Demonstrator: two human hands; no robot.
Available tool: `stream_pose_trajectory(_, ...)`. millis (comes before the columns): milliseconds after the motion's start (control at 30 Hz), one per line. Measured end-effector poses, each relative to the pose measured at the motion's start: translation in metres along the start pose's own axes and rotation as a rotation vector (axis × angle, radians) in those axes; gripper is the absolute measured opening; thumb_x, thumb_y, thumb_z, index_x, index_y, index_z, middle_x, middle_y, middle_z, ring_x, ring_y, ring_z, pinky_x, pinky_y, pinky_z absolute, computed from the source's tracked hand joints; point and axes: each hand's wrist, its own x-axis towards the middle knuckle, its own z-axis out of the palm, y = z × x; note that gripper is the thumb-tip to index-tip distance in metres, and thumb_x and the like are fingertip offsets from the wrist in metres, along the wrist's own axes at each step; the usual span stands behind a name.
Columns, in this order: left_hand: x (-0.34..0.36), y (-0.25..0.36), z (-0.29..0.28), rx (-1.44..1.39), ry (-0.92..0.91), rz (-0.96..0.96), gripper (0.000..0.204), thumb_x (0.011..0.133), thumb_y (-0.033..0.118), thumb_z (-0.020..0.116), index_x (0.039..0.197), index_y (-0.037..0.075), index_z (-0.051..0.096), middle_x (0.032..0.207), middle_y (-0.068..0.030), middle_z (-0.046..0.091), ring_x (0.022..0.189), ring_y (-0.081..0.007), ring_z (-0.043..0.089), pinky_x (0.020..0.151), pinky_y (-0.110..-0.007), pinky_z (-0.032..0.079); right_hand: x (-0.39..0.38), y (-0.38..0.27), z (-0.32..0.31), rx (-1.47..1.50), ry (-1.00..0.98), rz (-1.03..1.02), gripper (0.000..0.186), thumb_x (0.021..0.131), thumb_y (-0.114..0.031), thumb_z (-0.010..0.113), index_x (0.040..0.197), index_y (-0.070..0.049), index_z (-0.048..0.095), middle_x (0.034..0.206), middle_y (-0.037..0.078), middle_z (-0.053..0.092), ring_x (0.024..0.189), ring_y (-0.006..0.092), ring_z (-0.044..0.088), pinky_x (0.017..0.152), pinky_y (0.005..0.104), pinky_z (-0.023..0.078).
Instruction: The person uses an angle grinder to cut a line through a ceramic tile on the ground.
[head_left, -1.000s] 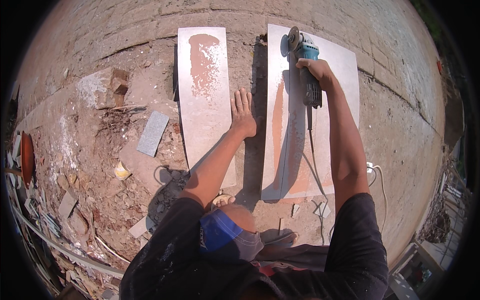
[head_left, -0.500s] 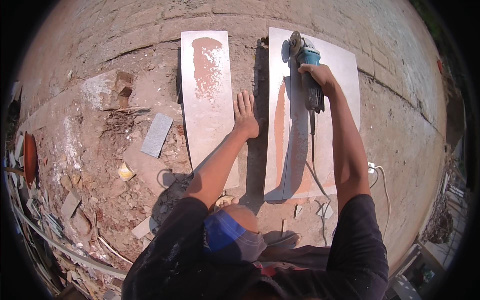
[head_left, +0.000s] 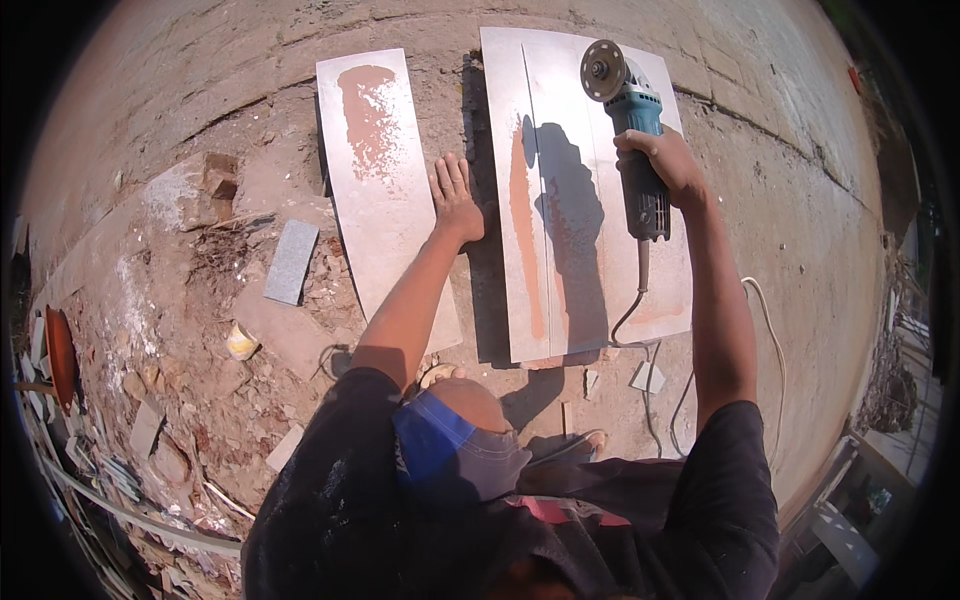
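Observation:
My right hand [head_left: 668, 165] is wrapped round the body of a teal and black angle grinder [head_left: 635, 105]. Its round cutting disc [head_left: 603, 70] faces up, and a dark shadow falls on the wide pale slab [head_left: 562, 85] below. The grinder appears raised off that slab. A thin lengthwise line runs down the slab, beside a reddish-brown streak. My left hand [head_left: 457, 203] lies flat, fingers stretched, at the right edge of a narrower pale slab [head_left: 385, 225] with a reddish-brown patch. A dark gap separates the two slabs.
The grinder's cord [head_left: 640, 310] trails toward my legs, and a white cable [head_left: 768, 330] curves at the right. A small grey tile piece [head_left: 291, 262], a yellow-white cup-like piece [head_left: 241, 341] and rubble lie left. An orange-red basin [head_left: 60, 360] stands at the far left.
My right hand has lifted the grinder from close above the wide slab and turned its disc upward. The slabs appear shifted left in view. My left hand stays on the narrow slab.

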Motion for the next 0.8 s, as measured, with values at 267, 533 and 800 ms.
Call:
stream_pose_trajectory(267,0.018,-0.009,0.015,-0.013,0.048,0.009,0.109,0.089,0.018,0.058,0.161,-0.008,-0.02,0.167,-0.0339,-0.026,0.154,-0.0529,-0.027,0.122,-0.064,-0.018,-0.135,0.031,-0.074,-0.052,0.076,-0.009,0.038,0.079,-0.027,0.076,0.103,0.0,0.065,0.085,0.009,0.069,0.071,0.0165,0.067,0.065,0.0319,0.056)
stream_pose_trajectory(533,0.001,-0.022,-0.007,-0.505,0.219,0.095,0.076,0.098,0.029,0.06,0.159,-0.007,0.033,0.17,-0.0318,0.018,0.159,-0.0418,0.015,0.129,-0.045,0.013,-0.265,0.086,-0.118,-0.109,0.196,0.043,0.044,0.077,-0.028,0.076,0.107,0.001,0.064,0.085,0.008,0.069,0.074,0.0161,0.065,0.071,0.031,0.053)
stream_pose_trajectory(800,-0.1,0.01,-0.005,-1.092,0.106,-0.05,0.067,0.1,0.041,0.066,0.143,-0.01,0.057,0.134,-0.0201,0.068,0.124,-0.0248,0.064,0.107,-0.033,0.046,-0.33,0.165,-0.11,-0.103,0.268,0.105,0.049,0.073,-0.027,0.078,0.11,0.002,0.063,0.088,0.009,0.068,0.076,0.016,0.064,0.071,0.0323,0.053)
